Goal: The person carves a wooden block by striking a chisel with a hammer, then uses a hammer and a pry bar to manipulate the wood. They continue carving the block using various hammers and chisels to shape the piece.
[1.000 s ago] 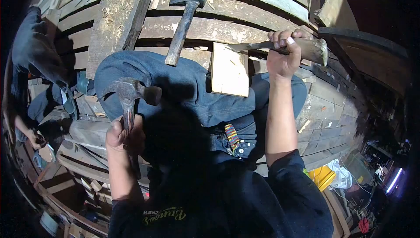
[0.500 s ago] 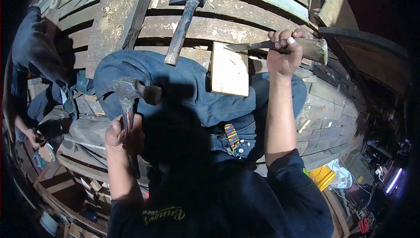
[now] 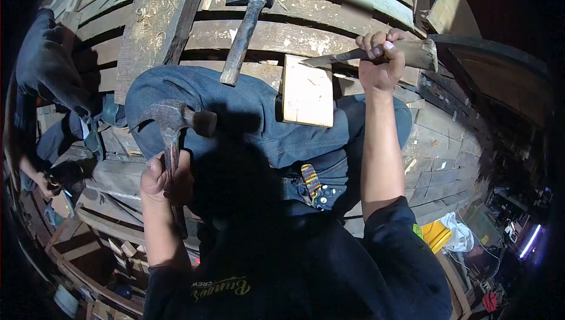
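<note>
While the left hand (image 3: 166,177) grips a dark claw hammer (image 3: 170,117), the right hand (image 3: 379,64) has re-angled its clenched wood-handled chisel (image 3: 416,56) on the pale rectangular block (image 3: 307,95).

Worn wooden slats (image 3: 297,9), with dark gaps between them, spread across twelve o'clock under strong light; a thick plank (image 3: 134,61) strewn with pale shavings (image 3: 158,11) runs from ten to eleven; a pale board (image 3: 450,11) stands tilted between one and two, above a dark curved-edged panel (image 3: 500,76); scuffed floorboards (image 3: 444,149) fill three o'clock; at four, a yellow item (image 3: 434,236) and white plastic (image 3: 462,232) lie near a glowing tube (image 3: 531,242); a wooden frame (image 3: 65,258) sits at eight; the outer edges are dark.
</note>
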### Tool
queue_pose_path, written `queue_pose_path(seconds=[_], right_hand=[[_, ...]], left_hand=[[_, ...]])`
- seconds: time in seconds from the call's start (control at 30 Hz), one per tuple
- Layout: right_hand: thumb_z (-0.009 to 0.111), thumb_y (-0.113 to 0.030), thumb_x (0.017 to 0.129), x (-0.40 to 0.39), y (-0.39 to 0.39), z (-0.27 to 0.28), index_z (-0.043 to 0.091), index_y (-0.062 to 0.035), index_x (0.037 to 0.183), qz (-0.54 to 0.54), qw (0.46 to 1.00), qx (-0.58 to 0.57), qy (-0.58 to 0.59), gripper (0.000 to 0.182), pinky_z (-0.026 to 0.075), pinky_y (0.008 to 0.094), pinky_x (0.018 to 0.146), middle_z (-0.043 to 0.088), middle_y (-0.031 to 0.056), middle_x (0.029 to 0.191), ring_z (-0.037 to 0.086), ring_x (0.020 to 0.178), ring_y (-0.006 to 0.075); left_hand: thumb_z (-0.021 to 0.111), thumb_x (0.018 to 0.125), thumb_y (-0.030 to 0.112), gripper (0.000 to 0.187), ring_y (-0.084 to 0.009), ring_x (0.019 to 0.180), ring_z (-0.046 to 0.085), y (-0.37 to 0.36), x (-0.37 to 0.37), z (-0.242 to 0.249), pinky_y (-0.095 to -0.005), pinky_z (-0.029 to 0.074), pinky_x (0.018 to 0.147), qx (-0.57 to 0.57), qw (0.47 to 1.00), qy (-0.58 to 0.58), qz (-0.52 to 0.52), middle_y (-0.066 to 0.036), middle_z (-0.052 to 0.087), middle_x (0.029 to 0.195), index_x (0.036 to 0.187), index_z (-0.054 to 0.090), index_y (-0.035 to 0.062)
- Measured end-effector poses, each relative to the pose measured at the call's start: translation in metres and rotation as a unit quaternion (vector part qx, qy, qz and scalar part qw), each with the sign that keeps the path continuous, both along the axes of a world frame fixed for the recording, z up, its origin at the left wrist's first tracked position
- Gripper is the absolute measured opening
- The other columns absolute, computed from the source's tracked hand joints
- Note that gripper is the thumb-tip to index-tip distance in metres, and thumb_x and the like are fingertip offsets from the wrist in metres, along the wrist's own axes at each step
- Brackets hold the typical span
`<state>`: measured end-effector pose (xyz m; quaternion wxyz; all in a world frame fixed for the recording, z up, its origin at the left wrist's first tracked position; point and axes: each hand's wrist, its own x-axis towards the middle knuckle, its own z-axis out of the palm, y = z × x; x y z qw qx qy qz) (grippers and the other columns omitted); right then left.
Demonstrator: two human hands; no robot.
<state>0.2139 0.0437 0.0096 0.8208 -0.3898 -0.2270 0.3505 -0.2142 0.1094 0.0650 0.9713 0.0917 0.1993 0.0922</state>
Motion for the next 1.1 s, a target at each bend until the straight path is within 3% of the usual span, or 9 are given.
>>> queue_pose_path(seconds=[0.37,0.5,0.57,0.67,0.7,0.77,0.87,1.07,1.1], right_hand=[[0.057,-0.016,0.078,0.003,0.040,-0.001,0.041,-0.0127,0.093,0.095,0.993,-0.033,-0.059,0.022,0.034,0.0332,0.062,0.034,0.0007,0.057,0.032,0.053,0.0134],[0.056,-0.010,0.077,-0.004,0.051,0.004,0.042,-0.0089,0.093,0.065,0.995,-0.047,-0.055,0.021,0.037,0.0340,0.058,0.037,0.0021,0.059,0.035,0.051,0.0147],[0.057,-0.004,0.076,-0.007,0.053,0.003,0.044,-0.0070,0.091,0.052,0.997,-0.034,-0.035,0.020,0.036,0.0303,0.052,0.040,0.0031,0.059,0.038,0.052,0.0135],[0.060,0.000,0.077,-0.013,0.052,0.004,0.048,-0.0045,0.090,0.058,0.994,-0.044,-0.082,0.019,0.034,0.0266,0.049,0.045,0.0020,0.062,0.042,0.053,0.0114],[0.061,0.001,0.076,-0.016,0.054,0.004,0.049,-0.0036,0.088,0.041,0.994,-0.052,-0.086,0.018,0.035,0.0268,0.048,0.047,0.0019,0.063,0.044,0.052,0.0113],[0.061,0.002,0.077,-0.015,0.054,0.004,0.050,-0.0033,0.088,0.054,0.991,-0.048,-0.112,0.017,0.036,0.0270,0.048,0.048,0.0015,0.064,0.044,0.052,0.0108],[0.063,-0.004,0.079,-0.015,0.052,0.007,0.053,-0.0040,0.078,0.047,0.991,-0.038,-0.122,0.010,0.039,0.0256,0.049,0.052,0.0009,0.061,0.049,0.051,0.0100],[0.069,-0.011,0.076,-0.014,0.053,0.003,0.059,-0.0044,0.066,0.022,0.987,-0.058,-0.149,0.015,0.045,0.0261,0.051,0.059,0.0008,0.060,0.055,0.052,0.0094],[0.069,-0.012,0.076,-0.013,0.053,0.001,0.059,-0.0049,0.066,0.029,0.988,-0.050,-0.142,0.016,0.046,0.0260,0.051,0.059,0.0006,0.060,0.056,0.053,0.0092]], left_hand=[[0.070,0.082,0.047,0.053,-0.0089,0.037,0.039,0.000,0.000,-0.003,-0.0220,0.032,0.034,0.045,0.998,0.041,-0.003,-0.001,0.042,0.051,0.077,0.044,0.0016],[0.065,0.086,0.049,0.051,-0.0062,0.037,0.030,0.001,0.005,0.001,-0.0206,0.027,0.033,0.096,0.994,0.053,0.006,0.002,0.037,0.053,0.083,0.043,0.0031],[0.055,0.092,0.051,0.047,-0.0045,0.037,0.027,0.009,0.002,-0.002,-0.0193,0.024,0.032,0.056,0.994,-0.039,-0.086,0.003,0.034,0.055,0.086,0.042,0.0059],[0.037,0.097,0.055,0.048,-0.0030,0.036,0.024,0.001,0.014,0.021,-0.0186,0.019,0.030,0.052,0.994,0.076,-0.065,0.006,0.029,0.050,0.082,0.039,0.0103],[0.041,0.098,0.049,0.045,-0.0035,0.036,0.025,-0.005,0.024,0.035,-0.0191,0.021,0.032,0.078,0.987,0.135,-0.034,0.005,0.031,0.051,0.081,0.042,0.0079],[0.042,0.099,0.046,0.043,-0.0042,0.037,0.026,-0.013,0.055,0.072,-0.0200,0.021,0.032,0.251,0.929,0.267,-0.046,0.004,0.032,0.052,0.080,0.043,0.0078],[0.045,0.099,0.041,0.039,-0.0046,0.045,0.035,-0.014,0.103,0.125,-0.0209,0.030,0.041,0.502,0.812,0.294,-0.046,0.003,0.040,0.057,0.087,0.052,0.0046],[0.056,0.095,0.040,0.040,-0.0025,0.046,0.039,-0.012,0.206,0.213,-0.0212,0.027,0.042,0.630,0.716,0.275,0.122,0.005,0.051,0.062,0.082,0.064,0.0033],[0.049,0.098,0.039,0.037,-0.0043,0.041,0.032,-0.011,0.225,0.211,-0.0211,0.020,0.041,0.731,0.617,0.210,0.201,0.004,0.044,0.056,0.092,0.060,0.0041]])
